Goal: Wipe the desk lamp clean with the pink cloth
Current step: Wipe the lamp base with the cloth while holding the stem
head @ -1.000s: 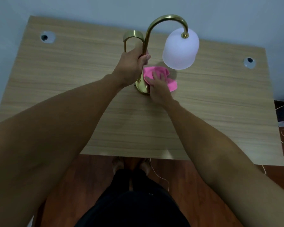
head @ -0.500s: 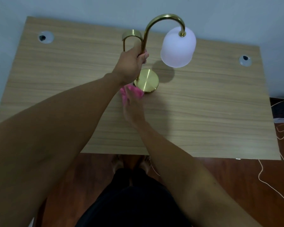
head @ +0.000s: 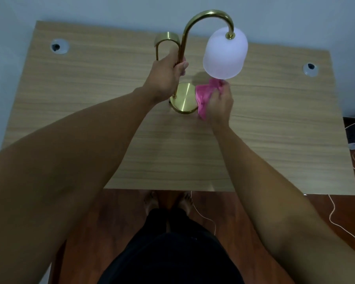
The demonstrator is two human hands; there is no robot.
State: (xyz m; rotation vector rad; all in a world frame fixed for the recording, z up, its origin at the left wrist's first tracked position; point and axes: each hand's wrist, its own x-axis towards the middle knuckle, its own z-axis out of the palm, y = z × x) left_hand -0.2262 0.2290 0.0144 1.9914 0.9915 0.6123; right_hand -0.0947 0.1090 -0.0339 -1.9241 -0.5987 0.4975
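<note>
Head view: I see the desk lamp (head: pixel 183 99) standing on the wooden desk (head: pixel 275 140), its round brass base just left of my right hand's fingers. My left hand (head: pixel 166 76) clenches the stem, presumably to steady it. My right hand (head: pixel 219 105) grasps the pink cloth (head: pixel 205 95) beside the base, below the shade (head: pixel 225 52).

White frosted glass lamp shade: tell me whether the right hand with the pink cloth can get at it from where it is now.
Probably yes. The right hand holds the pink cloth just below the white frosted glass lamp shade, nothing between them, while the left hand grips the brass stem.
</note>
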